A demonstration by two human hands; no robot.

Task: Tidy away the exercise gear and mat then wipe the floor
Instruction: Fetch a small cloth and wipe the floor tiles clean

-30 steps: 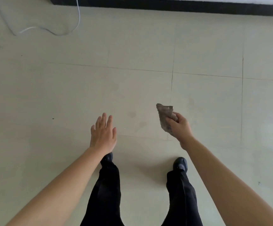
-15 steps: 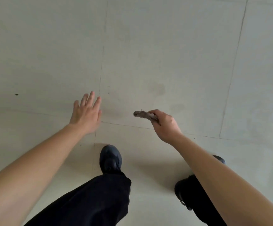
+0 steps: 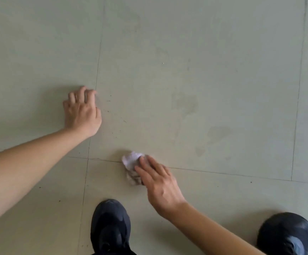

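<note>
A crumpled grey-white cloth [image 3: 132, 166] lies on the pale tiled floor [image 3: 204, 61], across a grout line. My right hand [image 3: 156, 183] presses down on the cloth with fingers spread flat over it. My left hand [image 3: 82, 111] rests on the floor to the upper left, fingers curled under, holding nothing. No exercise gear or mat is in view.
My two black shoes [image 3: 110, 227] [image 3: 285, 234] stand at the bottom edge. Faint darker stains [image 3: 185, 103] [image 3: 217, 132] mark the tile to the right of the cloth. Small dark specks dot the floor near the grout lines.
The view has dropped close to the floor. My right hand brought the cloth down from the air onto the tile. My left hand went from hovering open to resting on the floor.
</note>
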